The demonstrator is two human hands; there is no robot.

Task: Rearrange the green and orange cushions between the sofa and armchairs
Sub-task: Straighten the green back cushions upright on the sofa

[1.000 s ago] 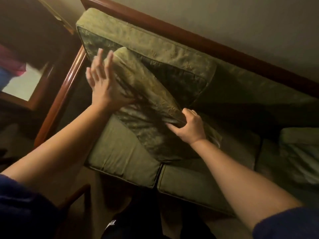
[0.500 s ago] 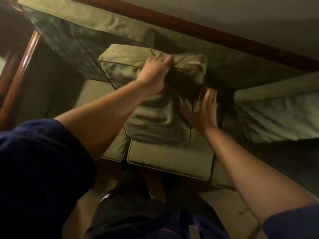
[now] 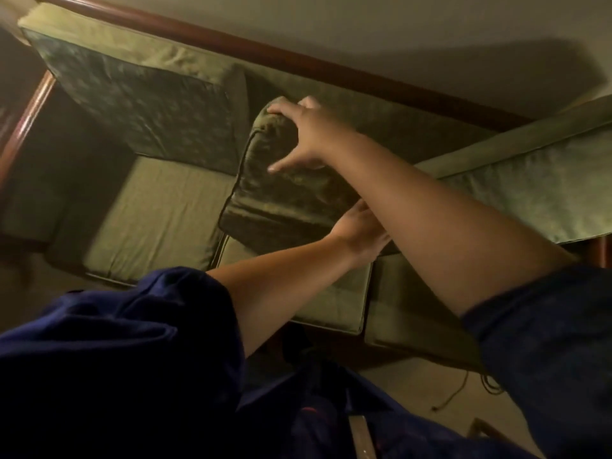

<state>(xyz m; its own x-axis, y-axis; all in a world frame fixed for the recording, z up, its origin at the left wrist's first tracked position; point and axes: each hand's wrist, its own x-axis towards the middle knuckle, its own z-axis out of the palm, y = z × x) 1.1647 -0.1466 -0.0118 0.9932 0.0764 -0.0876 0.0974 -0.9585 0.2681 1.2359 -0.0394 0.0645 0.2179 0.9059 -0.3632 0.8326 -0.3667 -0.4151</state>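
A dark green cushion (image 3: 284,197) stands tilted against the back of the sofa (image 3: 371,107), over the seam between two seat cushions. My right hand (image 3: 303,137) is on its top corner, fingers curled over the upper edge and thumb spread on the front face. My left hand (image 3: 359,226) rests against the cushion's lower right edge; my right forearm crosses over it and hides its fingers. A larger green back cushion (image 3: 142,101) leans at the sofa's left end. Another green cushion (image 3: 530,183) lies at the right. No orange cushion is in view.
The sofa has a dark wooden top rail (image 3: 298,59) and a wooden left armrest (image 3: 28,114). Light green seat cushions (image 3: 159,217) run along the front. A thin cable (image 3: 458,389) lies on the floor at the lower right. A plain wall is behind.
The cushion has gone from the sofa's left end to the middle. My right hand has moved up onto its top corner and my left hand has dropped to its lower edge.
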